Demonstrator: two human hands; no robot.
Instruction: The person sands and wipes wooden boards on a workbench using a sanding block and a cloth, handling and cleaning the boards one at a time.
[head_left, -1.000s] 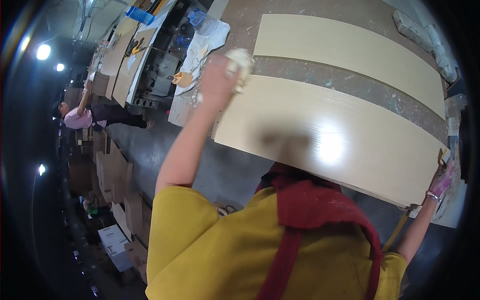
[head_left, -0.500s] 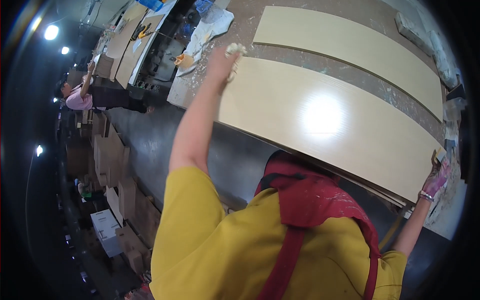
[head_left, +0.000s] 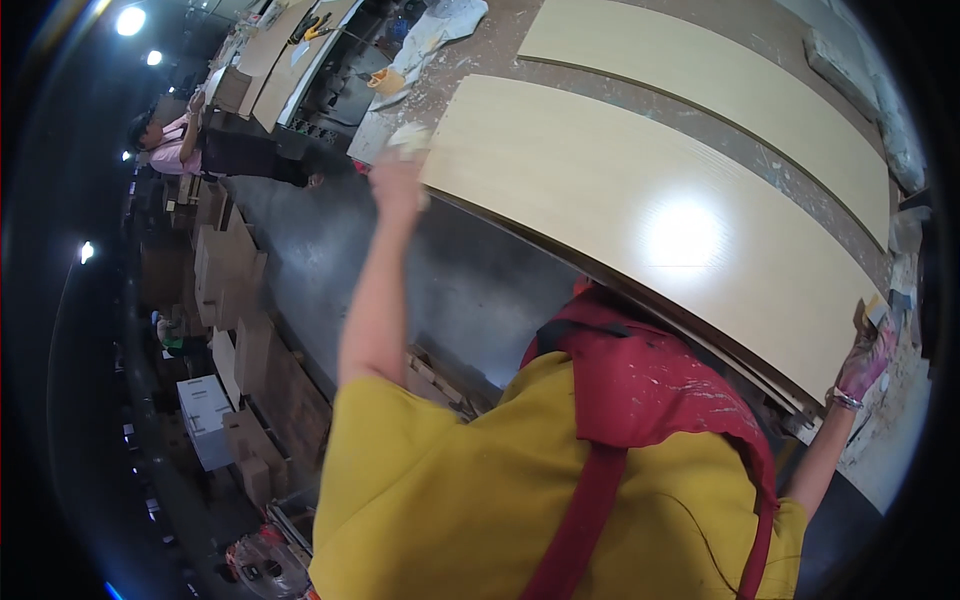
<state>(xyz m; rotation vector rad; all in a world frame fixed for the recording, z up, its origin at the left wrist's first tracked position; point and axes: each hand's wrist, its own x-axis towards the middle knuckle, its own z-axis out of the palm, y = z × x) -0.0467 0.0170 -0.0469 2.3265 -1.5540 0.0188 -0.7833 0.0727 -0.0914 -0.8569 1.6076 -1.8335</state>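
A long pale wood-grain panel (head_left: 580, 170) lies along the near side of the workbench, a bright light glaring off its surface. At its near left corner my left hand (head_left: 397, 188), smeared by motion, is closed on a crumpled cream rag (head_left: 408, 140). Over by the panel's right end, my right hand (head_left: 868, 358), stained pink and purple, is closed on a small flat scraper-like tool (head_left: 876, 311). Its fingers are partly hidden. A second pale panel (head_left: 700, 85) lies behind the first, with a strip of bench between them.
The speckled workbench (head_left: 490, 60) holds a white cloth (head_left: 440, 35) and an orange cup-like thing (head_left: 385, 82). Along the far right edge lies a wrapped bundle (head_left: 845, 75). At left, a person (head_left: 180, 140) stands by another table; boxes and boards (head_left: 235, 290) are stacked on the floor.
My left hand has moved with the rag from the panel's left end toward me, to its near corner. My right hand stays by the right end. The whole view has shifted slightly.
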